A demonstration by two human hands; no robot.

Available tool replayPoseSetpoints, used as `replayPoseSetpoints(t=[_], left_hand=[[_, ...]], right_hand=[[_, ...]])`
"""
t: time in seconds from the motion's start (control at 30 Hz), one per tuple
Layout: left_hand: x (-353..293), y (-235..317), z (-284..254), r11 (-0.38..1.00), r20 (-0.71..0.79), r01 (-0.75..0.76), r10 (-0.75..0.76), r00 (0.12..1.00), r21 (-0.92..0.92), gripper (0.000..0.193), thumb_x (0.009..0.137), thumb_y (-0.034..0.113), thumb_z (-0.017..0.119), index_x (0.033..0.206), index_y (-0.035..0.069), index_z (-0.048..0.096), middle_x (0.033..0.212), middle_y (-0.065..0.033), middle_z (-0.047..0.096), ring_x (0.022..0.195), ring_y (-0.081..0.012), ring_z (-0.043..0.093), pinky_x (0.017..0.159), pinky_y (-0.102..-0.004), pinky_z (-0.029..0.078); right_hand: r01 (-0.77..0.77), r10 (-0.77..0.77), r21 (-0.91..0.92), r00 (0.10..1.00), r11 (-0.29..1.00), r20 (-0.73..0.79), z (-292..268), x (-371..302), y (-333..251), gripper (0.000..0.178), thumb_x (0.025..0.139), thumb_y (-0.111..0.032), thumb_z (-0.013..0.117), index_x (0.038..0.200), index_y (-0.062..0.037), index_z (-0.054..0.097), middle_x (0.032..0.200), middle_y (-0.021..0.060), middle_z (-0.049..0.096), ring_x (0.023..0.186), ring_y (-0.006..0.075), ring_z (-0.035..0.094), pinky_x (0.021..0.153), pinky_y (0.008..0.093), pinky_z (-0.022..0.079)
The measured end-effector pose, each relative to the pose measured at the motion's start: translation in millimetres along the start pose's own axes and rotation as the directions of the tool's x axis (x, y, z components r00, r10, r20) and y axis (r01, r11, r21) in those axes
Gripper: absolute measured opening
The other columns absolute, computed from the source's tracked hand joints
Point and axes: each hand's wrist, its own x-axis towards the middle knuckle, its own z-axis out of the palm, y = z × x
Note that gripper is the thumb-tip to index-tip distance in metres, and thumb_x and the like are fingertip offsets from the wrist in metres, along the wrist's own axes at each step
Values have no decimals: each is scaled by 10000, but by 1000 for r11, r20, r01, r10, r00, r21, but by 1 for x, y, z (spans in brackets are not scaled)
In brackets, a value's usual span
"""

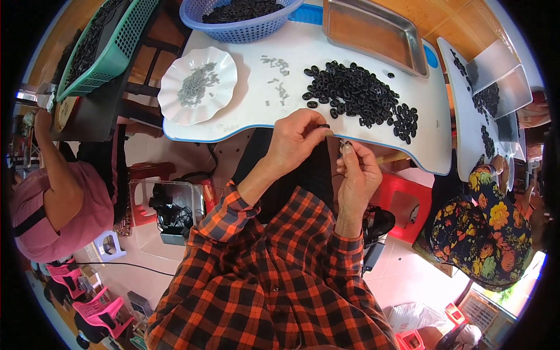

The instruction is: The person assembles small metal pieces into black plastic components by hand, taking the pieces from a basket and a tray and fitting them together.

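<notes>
My left hand (296, 140) is held at the near edge of the white table (245, 119), its fingertips pinched on a small black ring-shaped part. My right hand (357, 174) is just right of it and slightly lower, fingers closed on a tiny part that I cannot make out clearly. The two hands nearly touch. A heap of black ring parts (361, 98) lies on the table just beyond the hands. Small grey metal pieces (279, 79) are scattered to the left of the heap.
A white scalloped plate (198, 86) holds more grey pieces. A blue basket (239, 17) of black parts and a metal tray (373, 35) stand at the far edge. A green basket (108, 46) sits left. People sit at both sides; a clear box (166, 213) is on the floor.
</notes>
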Motion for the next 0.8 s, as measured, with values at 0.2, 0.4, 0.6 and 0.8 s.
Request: replayPoseSetpoints(t=[0.2,0.4,0.6,0.8], left_hand=[[-20,11,-15,562,284,455,-368,885,-691,199,841,-20,632,1037,-48,615,908,-89,661,754,-128,652,671,-247,566],[-27,15,-24,530,341,496,-368,865,-687,279,834,-35,630,1110,-54,596,913,-105,665,748,-125,653,689,-246,564],[-32,13,-24,580,298,455,-349,888,-676,254,844,-14,630,1087,-76,592,890,-99,668,721,-103,644,665,-224,550],[-36,13,-25,555,311,451,-332,890,-699,261,839,-21,632,1090,-79,588,887,-101,668,728,-110,645,664,-229,551]], right_hand=[[-26,19,107,998,994,65,9,-6,0,118,872,-66,624,954,19,620,832,61,656,619,57,542,538,174,421],[-33,20,114,993,993,114,14,-10,-2,122,879,-74,617,956,21,615,850,69,663,622,54,538,541,175,421],[-16,5,102,993,995,116,16,-13,-1,119,879,-66,615,958,23,615,848,70,660,621,51,536,543,175,419],[-13,1,93,992,996,124,18,-15,-2,116,880,-63,613,957,25,616,843,67,658,615,49,531,529,170,409]])
